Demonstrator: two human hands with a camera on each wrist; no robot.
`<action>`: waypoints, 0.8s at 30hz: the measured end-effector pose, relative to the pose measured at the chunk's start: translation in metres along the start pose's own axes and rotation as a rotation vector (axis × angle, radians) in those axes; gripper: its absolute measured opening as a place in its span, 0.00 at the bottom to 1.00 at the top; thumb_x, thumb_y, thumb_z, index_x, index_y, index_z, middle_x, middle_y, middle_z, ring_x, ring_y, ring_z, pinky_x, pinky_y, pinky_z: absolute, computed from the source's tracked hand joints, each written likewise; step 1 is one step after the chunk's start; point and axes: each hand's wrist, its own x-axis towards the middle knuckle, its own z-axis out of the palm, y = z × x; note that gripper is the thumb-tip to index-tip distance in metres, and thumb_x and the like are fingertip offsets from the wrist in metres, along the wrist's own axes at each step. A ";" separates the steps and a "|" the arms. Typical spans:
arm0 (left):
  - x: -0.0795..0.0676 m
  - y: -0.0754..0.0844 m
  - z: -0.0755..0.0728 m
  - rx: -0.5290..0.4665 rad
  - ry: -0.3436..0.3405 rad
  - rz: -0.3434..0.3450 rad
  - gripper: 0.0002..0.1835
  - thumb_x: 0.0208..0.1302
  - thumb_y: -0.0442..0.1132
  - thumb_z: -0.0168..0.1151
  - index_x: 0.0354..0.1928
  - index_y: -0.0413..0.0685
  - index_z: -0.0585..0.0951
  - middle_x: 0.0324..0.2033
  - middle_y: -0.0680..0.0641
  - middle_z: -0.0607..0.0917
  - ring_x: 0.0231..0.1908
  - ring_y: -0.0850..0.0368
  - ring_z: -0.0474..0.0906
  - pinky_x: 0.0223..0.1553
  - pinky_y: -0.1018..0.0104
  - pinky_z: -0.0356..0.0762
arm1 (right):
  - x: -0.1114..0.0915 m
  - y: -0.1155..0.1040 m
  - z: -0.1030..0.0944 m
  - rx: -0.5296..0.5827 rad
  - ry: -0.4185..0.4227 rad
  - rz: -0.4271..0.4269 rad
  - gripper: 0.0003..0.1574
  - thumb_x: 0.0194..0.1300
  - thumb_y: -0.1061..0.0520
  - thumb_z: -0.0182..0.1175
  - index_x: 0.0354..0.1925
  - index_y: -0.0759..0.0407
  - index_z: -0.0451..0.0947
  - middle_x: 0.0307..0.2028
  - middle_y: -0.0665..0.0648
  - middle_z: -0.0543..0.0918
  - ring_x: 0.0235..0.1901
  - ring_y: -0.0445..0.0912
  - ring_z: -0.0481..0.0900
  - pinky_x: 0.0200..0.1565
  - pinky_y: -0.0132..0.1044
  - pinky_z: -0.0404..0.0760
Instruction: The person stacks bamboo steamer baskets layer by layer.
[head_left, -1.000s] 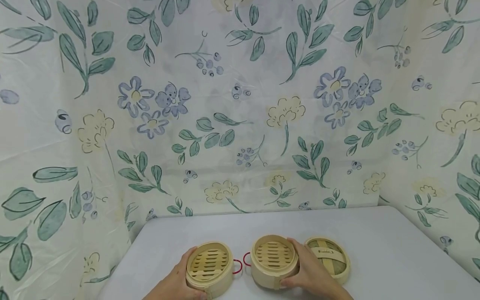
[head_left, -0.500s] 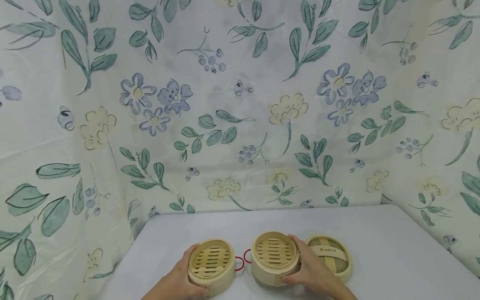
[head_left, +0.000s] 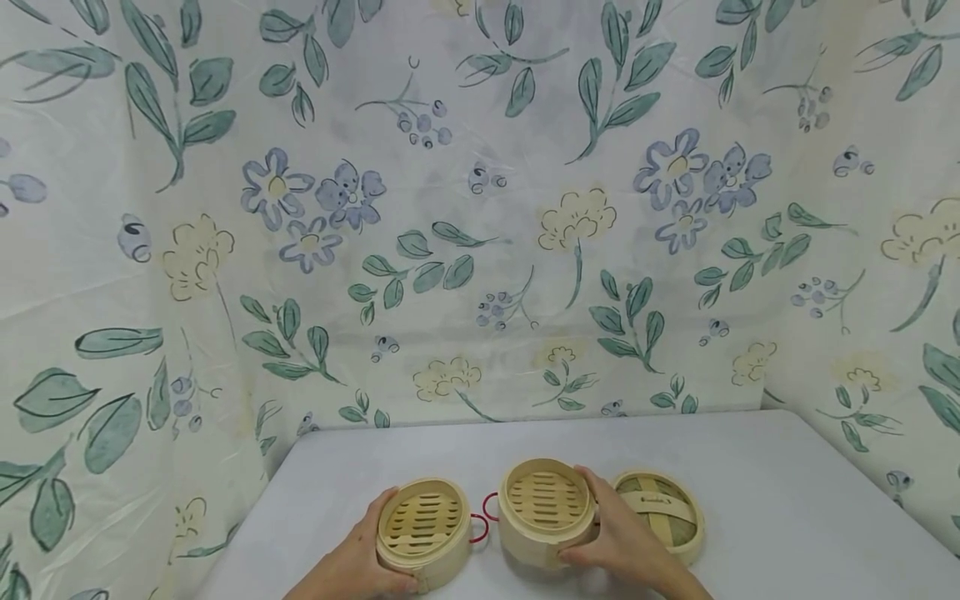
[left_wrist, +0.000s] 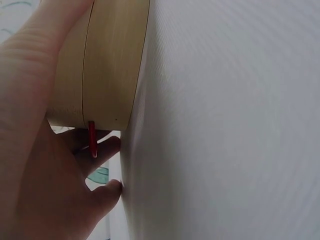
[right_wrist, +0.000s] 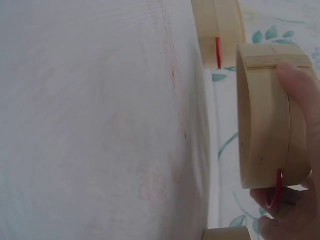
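Note:
Two round bamboo steamer baskets with slatted bottoms stand out near the table's front in the head view. My left hand (head_left: 363,550) grips the left steamer basket (head_left: 422,525) around its outer side, thumb at the front; its wall (left_wrist: 107,65) meets the table in the left wrist view. My right hand (head_left: 618,542) holds the right steamer basket (head_left: 546,500), thumb on the front seam. In the right wrist view that basket's wall (right_wrist: 270,120) is raised, with a gap between its underside and the table. Red loop handles (head_left: 480,528) of the two baskets face each other.
A woven bamboo steamer lid (head_left: 660,510) with a pale band lies on the white table (head_left: 750,500), right of and behind my right hand. A floral cloth (head_left: 480,250) hangs behind the table and along both sides.
My right hand has lifted the right steamer basket a little off the table, and it has shifted slightly leftward. The left hand and its basket stay in place. The head view tilted slightly at first.

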 end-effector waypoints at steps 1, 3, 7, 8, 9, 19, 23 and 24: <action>0.000 0.000 0.000 -0.005 -0.003 -0.001 0.64 0.39 0.55 0.74 0.70 0.50 0.39 0.64 0.39 0.59 0.59 0.44 0.62 0.54 0.34 0.61 | 0.000 0.000 0.000 -0.007 0.004 0.002 0.73 0.33 0.27 0.69 0.68 0.61 0.51 0.63 0.61 0.64 0.62 0.56 0.64 0.59 0.54 0.65; 0.000 0.000 0.000 -0.014 -0.005 -0.005 0.64 0.40 0.55 0.75 0.70 0.49 0.39 0.64 0.38 0.59 0.59 0.43 0.62 0.54 0.34 0.60 | 0.001 -0.002 0.001 -0.014 0.012 0.004 0.73 0.32 0.26 0.69 0.68 0.60 0.52 0.63 0.61 0.65 0.62 0.55 0.64 0.59 0.54 0.65; -0.001 0.001 0.000 -0.016 -0.002 -0.023 0.65 0.39 0.55 0.75 0.70 0.49 0.39 0.65 0.38 0.58 0.60 0.42 0.61 0.54 0.33 0.59 | 0.003 -0.007 0.003 -0.022 0.022 0.000 0.74 0.32 0.26 0.69 0.68 0.60 0.51 0.63 0.60 0.65 0.62 0.55 0.64 0.59 0.53 0.65; -0.001 0.001 0.000 -0.019 0.000 -0.028 0.65 0.39 0.56 0.75 0.70 0.49 0.39 0.65 0.38 0.58 0.60 0.42 0.61 0.54 0.33 0.59 | 0.003 -0.008 0.004 -0.024 0.023 -0.003 0.74 0.32 0.26 0.69 0.68 0.59 0.51 0.64 0.60 0.65 0.62 0.54 0.64 0.59 0.52 0.66; -0.001 0.001 0.000 -0.019 0.002 -0.029 0.65 0.38 0.56 0.75 0.70 0.49 0.39 0.65 0.38 0.58 0.60 0.43 0.61 0.54 0.34 0.59 | 0.004 -0.010 0.004 -0.026 0.025 -0.008 0.74 0.32 0.26 0.69 0.68 0.59 0.51 0.64 0.60 0.64 0.62 0.54 0.64 0.59 0.52 0.66; 0.000 -0.005 -0.002 -0.023 -0.012 0.041 0.64 0.40 0.53 0.75 0.69 0.46 0.38 0.64 0.38 0.59 0.60 0.44 0.60 0.56 0.36 0.58 | 0.010 -0.021 0.007 -0.005 0.058 -0.070 0.73 0.33 0.27 0.69 0.69 0.57 0.51 0.64 0.57 0.64 0.62 0.51 0.63 0.59 0.50 0.65; 0.000 -0.006 -0.003 -0.049 -0.025 0.037 0.64 0.41 0.52 0.75 0.69 0.46 0.37 0.64 0.38 0.58 0.59 0.45 0.60 0.57 0.38 0.58 | 0.013 -0.023 0.007 0.024 0.044 -0.082 0.72 0.34 0.28 0.70 0.69 0.57 0.50 0.64 0.57 0.64 0.63 0.50 0.62 0.60 0.50 0.64; 0.001 -0.005 -0.003 -0.053 -0.026 0.030 0.64 0.41 0.52 0.75 0.69 0.47 0.37 0.64 0.38 0.58 0.59 0.44 0.61 0.56 0.37 0.59 | 0.014 -0.024 0.007 0.027 0.042 -0.084 0.72 0.34 0.28 0.70 0.69 0.56 0.50 0.64 0.56 0.64 0.63 0.50 0.62 0.60 0.50 0.64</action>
